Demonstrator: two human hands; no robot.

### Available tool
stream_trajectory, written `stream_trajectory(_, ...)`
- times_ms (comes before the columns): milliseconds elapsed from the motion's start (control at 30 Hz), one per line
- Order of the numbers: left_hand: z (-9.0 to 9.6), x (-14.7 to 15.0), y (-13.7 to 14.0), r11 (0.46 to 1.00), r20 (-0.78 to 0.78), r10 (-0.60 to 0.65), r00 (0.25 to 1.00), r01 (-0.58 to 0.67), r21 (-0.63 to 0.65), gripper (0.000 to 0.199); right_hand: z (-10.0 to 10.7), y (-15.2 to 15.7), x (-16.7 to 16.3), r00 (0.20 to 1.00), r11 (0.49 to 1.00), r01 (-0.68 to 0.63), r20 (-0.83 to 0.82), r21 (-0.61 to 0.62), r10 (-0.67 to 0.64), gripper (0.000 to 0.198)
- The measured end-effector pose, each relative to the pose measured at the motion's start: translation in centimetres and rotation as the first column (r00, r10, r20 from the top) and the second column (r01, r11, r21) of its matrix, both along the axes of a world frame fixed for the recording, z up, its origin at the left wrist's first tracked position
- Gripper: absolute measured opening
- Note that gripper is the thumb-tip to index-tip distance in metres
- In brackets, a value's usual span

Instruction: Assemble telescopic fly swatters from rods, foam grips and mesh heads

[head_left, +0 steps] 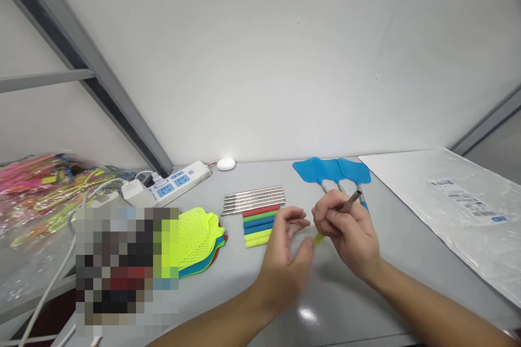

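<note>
My right hand (345,233) is closed around a metal rod (352,200), whose dark end sticks up past the thumb. Below that fist a bit of a yellow handle tube (319,238) shows; how it joins the rod is hidden by the fingers. My left hand (288,255) hovers just beside it, fingers curled but apart from the thumb, with nothing in it. Coloured handle tubes (259,224) in red, green, blue and yellow lie in a row by the left hand. Behind them rest several telescopic metal rods (254,199). Three blue fly swatters (313,169) lie beyond the right hand.
A stack of fly swatter heads (198,233), yellow on top, lies at left beside a pixelated patch. Farther back are a power strip (179,180) with plugs and a white oval device (226,164). Bagged colourful items (52,190) stand far left; a plastic mailer (439,206) covers the right.
</note>
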State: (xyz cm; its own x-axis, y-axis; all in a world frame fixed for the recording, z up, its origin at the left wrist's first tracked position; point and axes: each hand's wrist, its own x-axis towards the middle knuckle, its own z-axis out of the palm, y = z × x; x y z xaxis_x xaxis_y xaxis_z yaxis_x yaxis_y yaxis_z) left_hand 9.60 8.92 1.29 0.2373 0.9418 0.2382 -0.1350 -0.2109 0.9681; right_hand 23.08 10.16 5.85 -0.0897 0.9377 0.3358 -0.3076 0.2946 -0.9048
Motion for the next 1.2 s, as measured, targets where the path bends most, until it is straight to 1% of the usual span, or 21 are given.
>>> stream_trajectory(100, -0.1, -0.2, 0.5, 0.990, 0.046, 0.139, 0.989, -0.139, -0.004, 0.031, 0.0, 0.9, 0.2, 1.000, 1.000, -0.003, -0.004, -0.026, 0.003, 0.019)
stream_trajectory(200, 0.1, -0.3, 0.8, 0.979, 0.052, 0.206, 0.977, -0.204, -0.027, 0.023, -0.1, 1.5, 0.1, 1.000, 0.999, -0.002, 0.017, -0.036, 0.003, 0.020)
stream_trajectory(367, 0.4, -0.4, 0.6, 0.972, 0.053, 0.227, 0.972, -0.222, -0.075, 0.018, -0.8, 1.4, 0.1, 0.999, 0.999, 0.020, 0.045, -0.032, -0.018, 0.022)
stream_trajectory(500, 0.6, -0.4, 0.6, 0.972, 0.071, 0.223, 0.972, -0.216, -0.095, 0.015, -1.6, 1.1, 0.0, 0.989, 0.997, -0.080, 0.123, 0.005, 0.078, 0.021)
stream_trajectory(600, 0.8, -0.5, 0.7, 0.971, 0.068, 0.224, 0.972, -0.216, -0.105, 0.012, -2.2, 1.0, -0.1, 0.982, 0.991, -0.134, 0.134, 0.006, 0.132, 0.022)
stream_trajectory(733, 0.9, -0.7, 0.8, 0.982, 0.097, 0.188, 0.977, -0.184, -0.051, 0.011, -2.9, 0.9, -0.1, 0.976, 0.986, -0.168, 0.136, -0.017, 0.169, 0.022)
stream_trajectory(867, 0.8, -0.9, 0.9, 0.990, 0.104, 0.132, 0.986, -0.136, 0.038, 0.010, -3.5, 0.8, -0.1, 0.983, 0.990, -0.139, 0.122, 0.020, 0.136, 0.022)
stream_trajectory(967, 0.7, -1.0, 0.9, 0.990, 0.076, 0.106, 0.991, -0.112, 0.086, 0.011, -3.7, 0.7, -0.2, 0.983, 0.990, -0.136, 0.129, 0.042, 0.129, 0.023)
stream_trajectory(1033, 0.6, -1.0, 0.9, 0.986, 0.050, 0.112, 0.992, -0.117, 0.116, 0.011, -3.7, 0.7, -0.1, 0.980, 0.989, -0.137, 0.148, 0.046, 0.129, 0.022)
stream_trajectory(1133, 0.5, -1.0, 0.9, 0.978, 0.012, 0.128, 0.992, -0.128, 0.164, 0.011, -3.7, 0.8, 0.0, 0.975, 0.993, -0.117, 0.193, 0.023, 0.110, 0.022)
stream_trajectory(1200, 0.6, -1.0, 0.9, 0.976, -0.014, 0.117, 0.993, -0.112, 0.188, 0.010, -3.7, 0.9, 0.0, 0.971, 0.994, -0.107, 0.217, 0.008, 0.103, 0.021)
